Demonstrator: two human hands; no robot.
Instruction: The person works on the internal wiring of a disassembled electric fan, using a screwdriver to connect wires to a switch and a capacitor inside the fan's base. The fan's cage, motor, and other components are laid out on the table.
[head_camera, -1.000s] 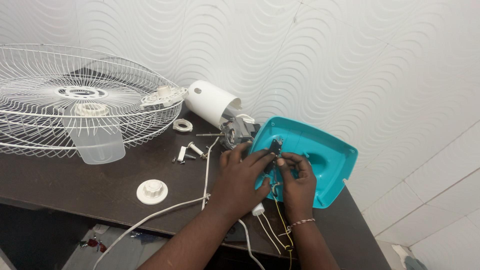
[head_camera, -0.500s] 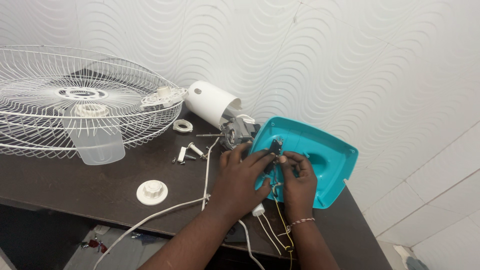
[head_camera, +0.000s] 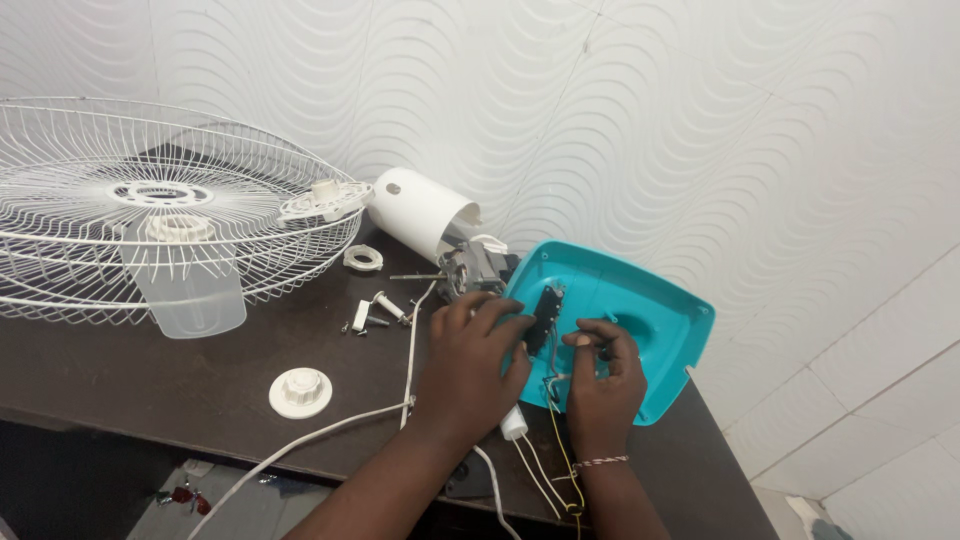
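The teal plastic fan base cover (head_camera: 640, 330) is laid hollow side up on the dark tabletop (head_camera: 150, 380), exposing its wiring. It is steadied by the left hand (head_camera: 470, 365), spread flat; wires are pinched by the right hand (head_camera: 600, 385) inside it.

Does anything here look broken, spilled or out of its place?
The fan lies in pieces: its wire guard lies flat, and small loose parts are scattered on the dark table. Nothing looks spilled or broken. Both hands touch the teal base.
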